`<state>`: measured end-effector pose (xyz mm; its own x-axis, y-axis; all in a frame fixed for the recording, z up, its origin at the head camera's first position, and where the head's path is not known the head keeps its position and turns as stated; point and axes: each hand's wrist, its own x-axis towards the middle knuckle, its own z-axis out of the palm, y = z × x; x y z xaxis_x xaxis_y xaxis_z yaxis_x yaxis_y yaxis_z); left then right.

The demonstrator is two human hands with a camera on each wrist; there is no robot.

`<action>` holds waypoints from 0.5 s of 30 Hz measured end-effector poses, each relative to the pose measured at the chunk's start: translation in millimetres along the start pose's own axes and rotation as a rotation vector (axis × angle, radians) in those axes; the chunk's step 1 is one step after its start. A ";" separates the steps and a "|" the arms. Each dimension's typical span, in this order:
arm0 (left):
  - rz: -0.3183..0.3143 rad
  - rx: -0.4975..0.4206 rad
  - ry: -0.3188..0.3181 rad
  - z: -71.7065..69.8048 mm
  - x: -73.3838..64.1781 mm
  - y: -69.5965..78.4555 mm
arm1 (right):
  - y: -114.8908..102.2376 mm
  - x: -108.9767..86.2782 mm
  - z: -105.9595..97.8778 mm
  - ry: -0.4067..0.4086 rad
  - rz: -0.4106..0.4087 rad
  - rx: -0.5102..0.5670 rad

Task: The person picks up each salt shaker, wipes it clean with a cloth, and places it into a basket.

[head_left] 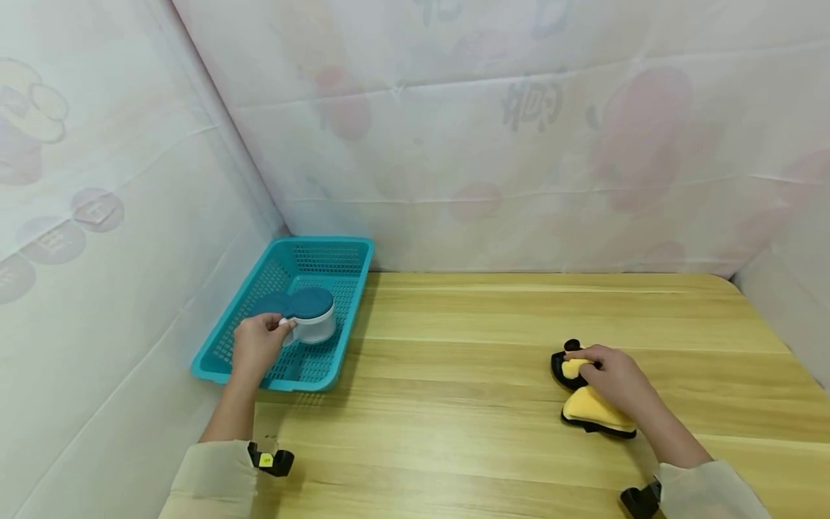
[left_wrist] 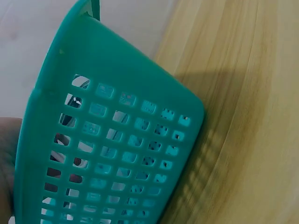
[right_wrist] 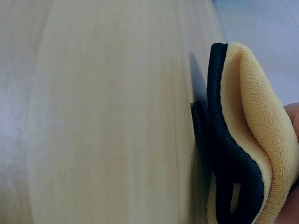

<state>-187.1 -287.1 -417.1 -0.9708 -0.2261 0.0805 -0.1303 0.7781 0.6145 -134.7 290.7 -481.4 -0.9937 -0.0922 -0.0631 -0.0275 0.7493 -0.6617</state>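
Note:
My left hand [head_left: 256, 342] reaches over the near-left rim of a teal plastic basket [head_left: 350, 339]. Its fingers and thumb pinch the handle of a white canister [head_left: 316, 330] with a blue lid [head_left: 311, 303], inside the basket. Another flat blue round piece [head_left: 269, 304] shows left of that lid, partly behind the hand. On the right of the table, my right hand [head_left: 616, 378] grips a folded yellow plush cloth [head_left: 595, 407] with black edging; the right wrist view shows the fold of this cloth [right_wrist: 261, 126] upright. Black parts [head_left: 558, 367] stick out beyond the fingertips.
The wooden table [head_left: 441, 404] spans the space between the hands. White printed sheeting [head_left: 454, 144] hangs behind the table and along the left, where the basket stands close to it. In the left wrist view, the basket's perforated wall [left_wrist: 126, 140] hides most of the hand.

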 end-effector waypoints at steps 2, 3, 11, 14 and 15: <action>0.001 0.012 -0.010 0.5 1.4 -0.8 | 0.3 -0.1 0.9 0.000 0.000 0.008; -0.001 0.018 -0.016 0.7 2.0 -1.4 | 0.5 -0.1 1.3 -0.001 0.000 0.009; 0.006 0.072 -0.061 2.1 3.8 -1.1 | -0.4 -1.2 1.2 0.001 0.012 -0.007; 0.008 0.094 -0.071 1.8 3.9 -0.6 | -1.0 -1.3 0.5 0.004 0.014 -0.008; 0.005 0.104 -0.080 1.7 3.7 -0.6 | -1.1 -1.2 0.3 0.005 0.015 -0.009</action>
<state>-190.9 -287.3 -418.5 -0.9839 -0.1776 0.0184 -0.1412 0.8368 0.5291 -133.5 289.8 -480.8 -0.9946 -0.0775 -0.0688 -0.0137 0.7563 -0.6540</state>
